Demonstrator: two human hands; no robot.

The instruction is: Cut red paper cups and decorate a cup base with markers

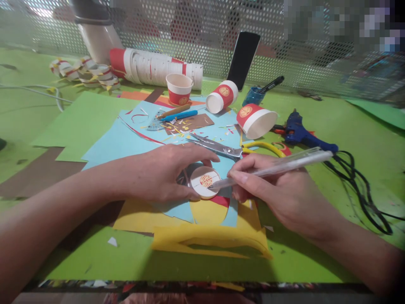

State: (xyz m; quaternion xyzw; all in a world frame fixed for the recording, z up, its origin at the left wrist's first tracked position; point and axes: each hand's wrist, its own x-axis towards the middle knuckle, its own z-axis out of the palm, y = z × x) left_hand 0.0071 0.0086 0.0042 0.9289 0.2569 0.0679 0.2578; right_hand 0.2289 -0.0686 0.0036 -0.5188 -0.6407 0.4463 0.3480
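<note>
My left hand [171, 173] is closed around the left edge of a small round white disc [198, 180] with an orange pattern. In my right hand [265, 185] is a clear pen [294, 164], its tip touching or just over the disc near the pattern. Below the disc lies a yellow round paper [209, 212] with a red band. Scissors [218, 147] with yellow handles rest just beyond both hands, blades pointing left. What lies under my left palm is hidden.
Behind stand a paper cup [179, 89], two tipped cups [222, 96] [256, 120], a row of stacked cups [155, 67] and a phone [243, 59]. A blue glue gun [300, 134] with black cord lies right. Coloured sheets [104, 137] and scraps cover the green table [126, 261].
</note>
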